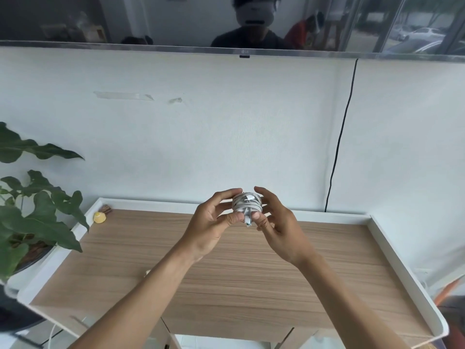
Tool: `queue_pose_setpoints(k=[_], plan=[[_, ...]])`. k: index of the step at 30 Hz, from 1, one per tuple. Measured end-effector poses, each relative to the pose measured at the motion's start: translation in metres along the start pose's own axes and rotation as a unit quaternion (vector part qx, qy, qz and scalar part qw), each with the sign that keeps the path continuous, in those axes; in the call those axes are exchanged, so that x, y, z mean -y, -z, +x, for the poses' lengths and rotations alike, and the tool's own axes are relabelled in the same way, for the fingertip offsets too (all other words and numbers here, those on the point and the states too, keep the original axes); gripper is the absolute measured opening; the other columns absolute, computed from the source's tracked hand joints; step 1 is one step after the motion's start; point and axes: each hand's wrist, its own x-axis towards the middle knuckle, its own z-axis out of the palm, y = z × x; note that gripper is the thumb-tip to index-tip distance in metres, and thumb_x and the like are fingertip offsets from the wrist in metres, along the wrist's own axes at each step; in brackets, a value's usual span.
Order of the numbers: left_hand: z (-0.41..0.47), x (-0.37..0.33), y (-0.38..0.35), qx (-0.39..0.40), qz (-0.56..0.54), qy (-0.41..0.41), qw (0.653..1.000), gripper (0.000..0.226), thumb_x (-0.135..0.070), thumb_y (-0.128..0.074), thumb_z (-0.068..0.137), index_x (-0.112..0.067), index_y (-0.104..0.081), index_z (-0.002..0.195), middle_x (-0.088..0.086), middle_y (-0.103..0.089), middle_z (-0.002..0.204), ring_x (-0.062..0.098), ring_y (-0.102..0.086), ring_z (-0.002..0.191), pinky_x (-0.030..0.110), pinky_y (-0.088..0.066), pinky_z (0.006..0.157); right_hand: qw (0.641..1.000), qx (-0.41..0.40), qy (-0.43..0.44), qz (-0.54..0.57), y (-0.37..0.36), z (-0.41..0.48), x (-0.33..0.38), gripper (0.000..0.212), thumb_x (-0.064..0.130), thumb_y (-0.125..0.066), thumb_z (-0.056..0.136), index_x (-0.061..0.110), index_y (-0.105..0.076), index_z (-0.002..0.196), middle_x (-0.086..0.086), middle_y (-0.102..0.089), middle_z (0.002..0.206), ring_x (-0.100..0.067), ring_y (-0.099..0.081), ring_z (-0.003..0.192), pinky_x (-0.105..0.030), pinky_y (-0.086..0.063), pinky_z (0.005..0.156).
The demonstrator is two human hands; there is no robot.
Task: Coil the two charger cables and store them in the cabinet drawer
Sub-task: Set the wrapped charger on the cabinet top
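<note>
Both hands meet over the far part of the wood-grain worktop with a raised white rim (251, 285), holding between them a white charger cable (247, 203) wound into a tight, roughly ball-shaped bundle. The left hand (214, 225) comes in from seven o'clock, its fingers (227, 194) curled over the bundle's left side and its thumb pressed against the lower front. The right hand (279, 227) comes in from five o'clock, its fingers (265, 195) arched over the top right, with the thumb tip just beside the left thumb. Between the two thumbs one connector end of the cable (248, 221) pokes out downward (its tip looks bluish, though it is too small to be sure). The bundle is held clear of the worktop, in front of the white wall. At ten o'clock on the worktop, tucked into the corner of the rim, lies a small round yellow object (100, 217). At nine o'clock a broad-leaved green potted plant (37, 210) stands just beside the worktop. At two o'clock a thin black cord (339, 147) runs down the wall from the dark screen (151, 21) mounted at twelve o'clock.
</note>
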Motion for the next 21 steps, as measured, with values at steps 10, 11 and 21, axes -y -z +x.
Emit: queue_pose_setpoints(k=[10,11,21], plan=[[-0.019,0.068,0.031,0.055,0.204,0.03,0.977,0.052,-0.004,-0.077,0.079,-0.023,-0.058,0.123,-0.007,-0.061,0.126,0.002,-0.058,0.117,0.017,-0.042,0.103,0.981,0.154,-0.067,-0.095,-0.014,-0.011,-0.054,0.05,0.026,-0.07,0.087,0.028,-0.049,0.133,0.02,-0.063,0.111,-0.001,-0.063,0.097,-0.016,-0.051,0.083],[-0.022,0.078,0.034,0.056,0.241,0.032,0.968,0.052,-0.007,-0.078,0.079,-0.027,-0.057,0.122,-0.011,-0.06,0.125,-0.001,-0.056,0.116,0.013,-0.041,0.101,0.978,0.164,-0.073,-0.103,-0.021,-0.012,-0.062,0.049,0.024,-0.07,0.087,0.027,-0.049,0.132,0.018,-0.063,0.112,-0.001,-0.063,0.092,-0.014,-0.05,0.082],[-0.047,0.173,0.06,0.081,0.423,0.127,0.894,0.053,-0.022,-0.076,0.082,-0.021,-0.054,0.13,-0.011,-0.054,0.125,0.004,-0.053,0.112,0.024,-0.042,0.102,0.947,0.256,-0.107,-0.164,-0.097,-0.033,-0.146,0.048,0.026,-0.067,0.088,0.024,-0.051,0.134,0.011,-0.057,0.123,0.001,-0.054,0.093,-0.022,-0.05,0.084]])
